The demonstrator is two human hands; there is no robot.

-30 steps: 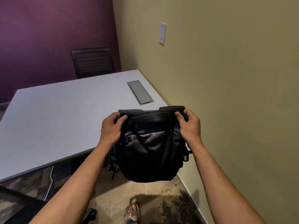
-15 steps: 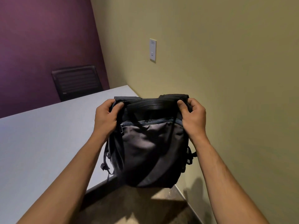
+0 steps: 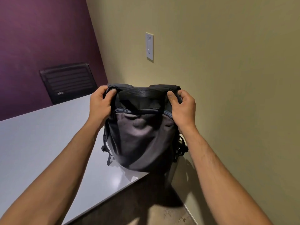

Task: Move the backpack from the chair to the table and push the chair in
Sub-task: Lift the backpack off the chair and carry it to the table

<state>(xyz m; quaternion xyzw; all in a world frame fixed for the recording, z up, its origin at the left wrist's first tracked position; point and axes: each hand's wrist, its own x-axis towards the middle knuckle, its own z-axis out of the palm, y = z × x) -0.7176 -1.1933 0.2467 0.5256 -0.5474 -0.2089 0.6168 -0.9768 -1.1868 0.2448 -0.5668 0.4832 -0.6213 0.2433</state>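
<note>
The backpack (image 3: 142, 135) is hanging upright at frame centre, its base at or just above the table's (image 3: 40, 140) near corner, and its grey front is creasing like soft, lightly filled cloth. Both hands, left hand (image 3: 99, 105) and right hand (image 3: 182, 108), are gripping its top corners, probably the firmest hold. A chair (image 3: 68, 82) is standing upper left against the purple wall (image 3: 40, 38), a switch (image 3: 149, 46) on the tan wall (image 3: 227, 78).

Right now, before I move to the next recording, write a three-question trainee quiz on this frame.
1. True or false: both hands grip the backpack at its top.
2. Which corner of the table is the backpack over? A. near corner by the beige wall B. far corner by the purple wall
3. What dark item stands behind the table's far edge?

Key: 1 true: left hand, right hand. 2 A. 3 a chair.
</note>
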